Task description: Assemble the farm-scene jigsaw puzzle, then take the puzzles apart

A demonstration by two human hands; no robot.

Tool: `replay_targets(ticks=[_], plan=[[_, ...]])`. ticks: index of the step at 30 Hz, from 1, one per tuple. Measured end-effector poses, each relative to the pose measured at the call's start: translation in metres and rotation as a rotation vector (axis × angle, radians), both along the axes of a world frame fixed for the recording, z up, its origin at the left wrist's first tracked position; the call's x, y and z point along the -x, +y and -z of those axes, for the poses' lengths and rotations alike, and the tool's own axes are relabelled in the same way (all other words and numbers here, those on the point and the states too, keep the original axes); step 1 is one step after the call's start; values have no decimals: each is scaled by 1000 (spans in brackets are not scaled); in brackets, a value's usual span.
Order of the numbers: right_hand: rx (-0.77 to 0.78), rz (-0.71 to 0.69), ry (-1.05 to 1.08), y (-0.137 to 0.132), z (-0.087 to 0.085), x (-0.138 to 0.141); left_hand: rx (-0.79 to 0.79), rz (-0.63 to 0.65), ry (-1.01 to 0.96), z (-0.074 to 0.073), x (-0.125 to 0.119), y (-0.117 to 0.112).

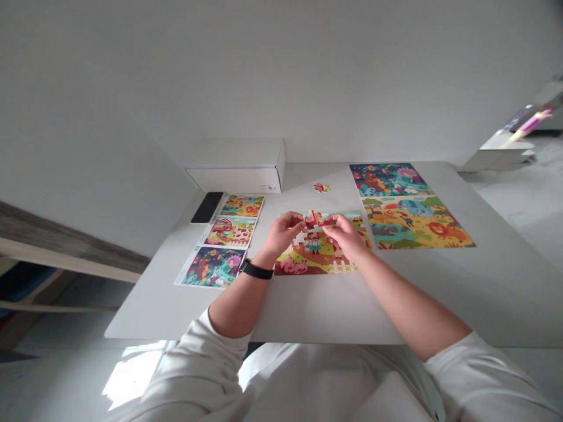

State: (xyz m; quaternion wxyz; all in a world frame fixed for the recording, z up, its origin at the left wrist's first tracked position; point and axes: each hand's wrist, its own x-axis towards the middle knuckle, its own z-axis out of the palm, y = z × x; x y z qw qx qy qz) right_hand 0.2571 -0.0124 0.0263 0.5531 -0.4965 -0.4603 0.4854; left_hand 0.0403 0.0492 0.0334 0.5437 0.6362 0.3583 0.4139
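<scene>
Between my two hands, just above a farm-scene jigsaw puzzle [292, 265], are red and yellow puzzle pieces [312, 218]. My left hand [284, 231], with a black band on its wrist, pinches them from the left. From the right, my right hand [345, 234] closes its thumb and finger at their edge, on a small red piece. Whether the pieces are joined I cannot tell. Beneath my hands, the puzzle has a gap in its upper middle, and my fingers hide part of it. Farther back on the table lie a few loose puzzle pieces [321, 187].
A picture sheet with three scenes [231, 231] lies at left, beside a black phone [207, 207]. Behind them stands a white box [235, 170] against the wall. Two puzzles, a night scene [391, 179] and a safari scene [413, 223], lie at right on the white table [329, 310].
</scene>
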Motion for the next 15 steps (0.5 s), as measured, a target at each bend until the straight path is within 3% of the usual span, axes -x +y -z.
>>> replay_targets(ticks=[4, 10, 15], plan=[[-256, 110, -428, -3, 2, -4, 34, -44, 14, -5, 5, 4], [-660, 13, -757, -7, -21, -10, 17, -143, -29, -9, 13, 12], [-729, -5, -954, 14, -42, -13, 27, -163, -53, -8, 25, 22]])
